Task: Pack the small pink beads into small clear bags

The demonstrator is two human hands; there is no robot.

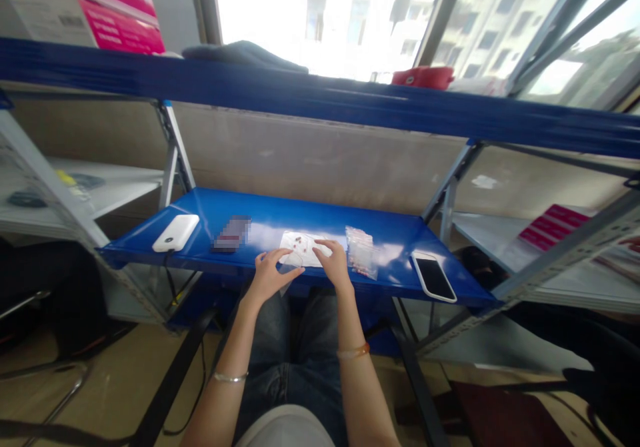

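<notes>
A white sheet [306,258] lies near the front edge of the blue shelf, with several small reddish-brown pieces [299,240] scattered over it. At its left front corner is my left hand [273,275], thumb and fingers spread apart and nothing visible between them. My right hand [334,262] rests over the sheet's right side, its fingers stretched towards the small pieces and apart from the thumb. Just right of that hand lie clear plastic bags [362,252] with small reddish contents. Something clear shows under my left hand; I cannot make it out.
A white power bank [177,232] with a dark cable and a pixelated flat item [232,235] lie to the left. A white-framed phone [434,276] sits at the right. Metal shelf posts [173,154] stand at both sides, and a blue upper beam [320,94] crosses above.
</notes>
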